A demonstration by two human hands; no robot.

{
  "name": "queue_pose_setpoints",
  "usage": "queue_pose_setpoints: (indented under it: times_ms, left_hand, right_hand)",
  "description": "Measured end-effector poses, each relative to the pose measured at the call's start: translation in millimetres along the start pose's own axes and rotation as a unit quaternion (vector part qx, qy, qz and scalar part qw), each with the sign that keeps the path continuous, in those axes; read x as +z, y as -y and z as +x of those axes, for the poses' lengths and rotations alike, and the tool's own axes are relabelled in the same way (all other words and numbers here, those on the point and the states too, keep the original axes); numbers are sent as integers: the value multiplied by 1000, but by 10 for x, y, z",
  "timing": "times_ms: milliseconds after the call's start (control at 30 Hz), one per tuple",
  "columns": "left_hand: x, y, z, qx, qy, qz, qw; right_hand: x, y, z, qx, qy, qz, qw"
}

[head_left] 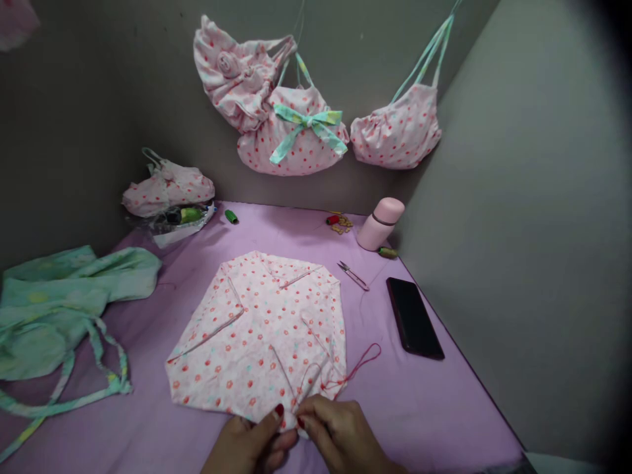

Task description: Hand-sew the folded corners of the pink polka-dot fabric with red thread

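Note:
A white fabric piece (257, 336) with small red and orange flower prints lies spread on the purple cloth, its corners folded in. My left hand (251, 441) pinches its near edge between thumb and fingers. Just beside it, my right hand (340, 428) has thumb and forefinger pressed together at the same edge; whether a needle sits between them is too small to make out. Red thread (363, 359) loops over the fabric's right side, close to my right hand.
Thread snips (353, 276), a black phone (415, 318) and a pink flask (381, 224) are on the right. Green printed fabric (59, 296) with straps lies left. Floral fabric bags (296, 145) hang at the back wall. A red thread spool (333, 220) lies at the back.

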State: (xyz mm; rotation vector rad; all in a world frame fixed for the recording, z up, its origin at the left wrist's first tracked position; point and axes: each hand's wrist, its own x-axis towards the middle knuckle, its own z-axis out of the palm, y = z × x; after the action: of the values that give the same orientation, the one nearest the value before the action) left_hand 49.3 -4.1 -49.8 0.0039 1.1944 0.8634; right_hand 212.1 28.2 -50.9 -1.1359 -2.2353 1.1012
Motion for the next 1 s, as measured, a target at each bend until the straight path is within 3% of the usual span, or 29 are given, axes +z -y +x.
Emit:
queue_pose_setpoints:
  times_ms: [467, 833, 1000]
  left_hand:
    - [-2, 23, 2, 17, -10, 39, 999]
    - [-39, 52, 30, 30, -7, 56, 998]
    - [-41, 64, 46, 31, -13, 51, 998]
  right_hand:
    - [-9, 32, 4, 17, 36, -84, 996]
    - [-57, 185, 148, 41, 86, -228, 969]
    - [-24, 143, 104, 52, 67, -168, 982]
